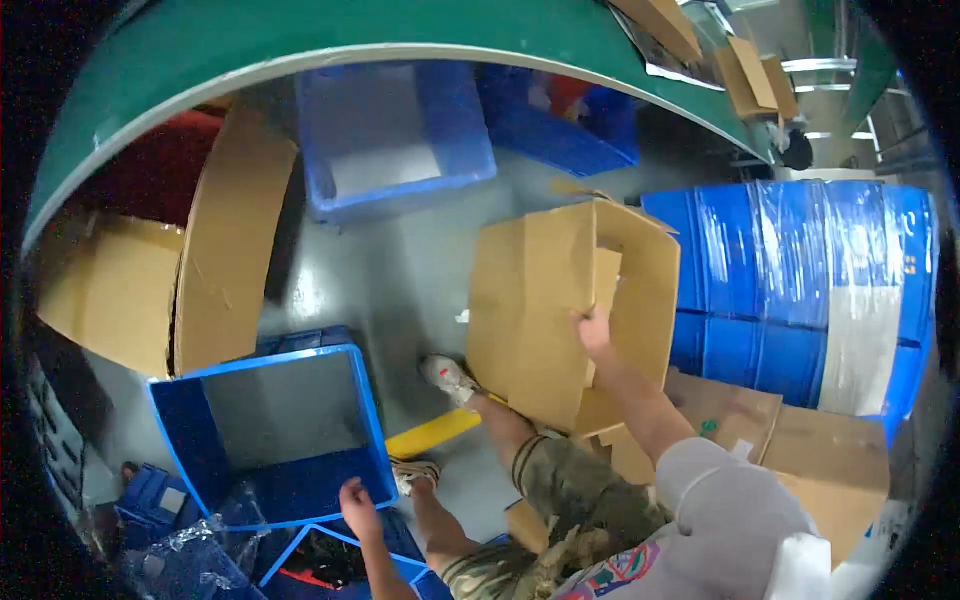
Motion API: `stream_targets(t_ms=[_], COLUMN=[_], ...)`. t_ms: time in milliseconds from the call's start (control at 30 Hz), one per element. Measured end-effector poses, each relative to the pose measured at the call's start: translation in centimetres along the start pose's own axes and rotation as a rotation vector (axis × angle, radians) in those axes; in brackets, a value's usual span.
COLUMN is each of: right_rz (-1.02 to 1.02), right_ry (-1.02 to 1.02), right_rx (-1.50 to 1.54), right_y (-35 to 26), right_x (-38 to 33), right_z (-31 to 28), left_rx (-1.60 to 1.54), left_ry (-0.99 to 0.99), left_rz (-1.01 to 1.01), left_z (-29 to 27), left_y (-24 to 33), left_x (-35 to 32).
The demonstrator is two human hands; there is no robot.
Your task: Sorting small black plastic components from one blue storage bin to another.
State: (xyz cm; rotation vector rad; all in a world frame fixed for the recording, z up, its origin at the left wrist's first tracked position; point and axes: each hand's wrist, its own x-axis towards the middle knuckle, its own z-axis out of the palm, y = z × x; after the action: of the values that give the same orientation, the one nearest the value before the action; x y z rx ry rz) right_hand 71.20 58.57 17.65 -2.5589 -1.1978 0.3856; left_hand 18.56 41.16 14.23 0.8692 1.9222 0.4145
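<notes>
A large, open cardboard box (530,310) stands tilted on the floor ahead of me. My right hand (594,332) grips the edge of its opening, fingers closed on the cardboard; brown flaps show inside. Low at centre-left, my left hand (360,508) hovers by the near right corner of a blue plastic crate (372,430). Its fingers look loosely apart and hold nothing I can see. A grey bottom shows inside that crate. Just below it sits another blue crate (285,555) with dark and red items in it.
Blue crates wrapped in clear film (760,260) are stacked at right, beside flattened cardboard (820,450). An open carton (235,240) stands at left. Under the green table edge (400,50) lies a pale blue bin (400,190). Yellow tape (432,434) marks the floor near my feet.
</notes>
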Motion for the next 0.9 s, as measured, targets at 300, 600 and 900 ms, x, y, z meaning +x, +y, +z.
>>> stream_targets(t_ms=[300, 600, 900], right_rz=[0.103, -0.801, -1.043], right_ry=[-0.146, -0.222, -0.159], right_rx=[0.045, -0.12, -0.552], right_y=[1.8, -18.7, -30.1], right_x=[6.7, 8.7, 12.9], right_z=[-5.9, 3.7, 23.1], left_rx=[-0.105, -0.165, 0.003], left_ry=[-0.187, -0.179, -0.08], left_rz=[-0.072, -0.134, -0.357], left_z=[7.7, 9.4, 8.7], left_y=[11.5, 15.1, 4.1], left_x=[1.4, 1.7, -6.2])
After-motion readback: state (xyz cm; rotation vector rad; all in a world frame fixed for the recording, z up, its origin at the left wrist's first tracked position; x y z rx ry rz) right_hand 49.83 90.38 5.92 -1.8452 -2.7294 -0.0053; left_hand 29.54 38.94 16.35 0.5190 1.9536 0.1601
